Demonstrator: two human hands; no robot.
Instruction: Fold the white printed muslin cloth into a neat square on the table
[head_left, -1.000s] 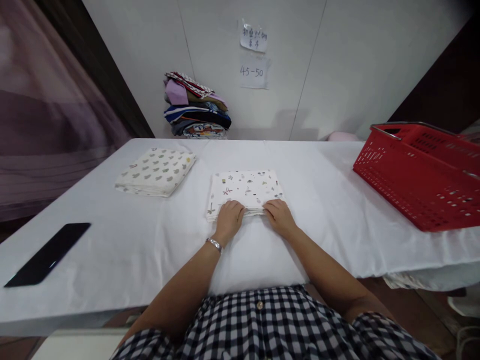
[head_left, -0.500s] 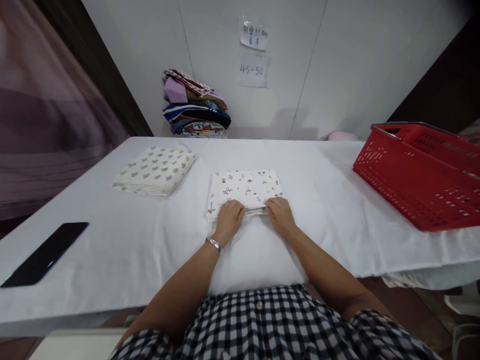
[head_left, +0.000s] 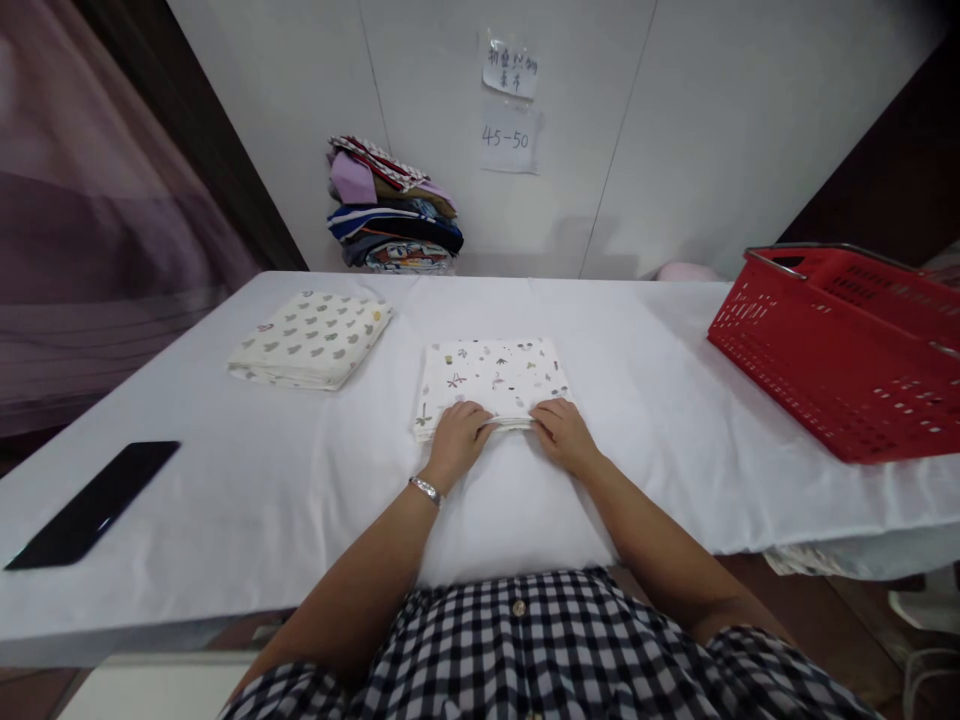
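Observation:
A folded white cloth with small coloured prints (head_left: pixel 491 378) lies in the middle of the white table (head_left: pixel 247 470). My left hand (head_left: pixel 457 438), with a silver bracelet at the wrist, grips the cloth's near edge left of centre. My right hand (head_left: pixel 561 434) grips the same edge further right. Fingers of both hands curl over the folded layers, and the cloth stays flat on the table.
A second folded cloth with grey-green prints (head_left: pixel 313 338) lies to the left. A black phone (head_left: pixel 94 503) rests near the front left edge. A red plastic basket (head_left: pixel 844 345) stands at the right. A pile of folded clothes (head_left: pixel 391 208) sits against the back wall.

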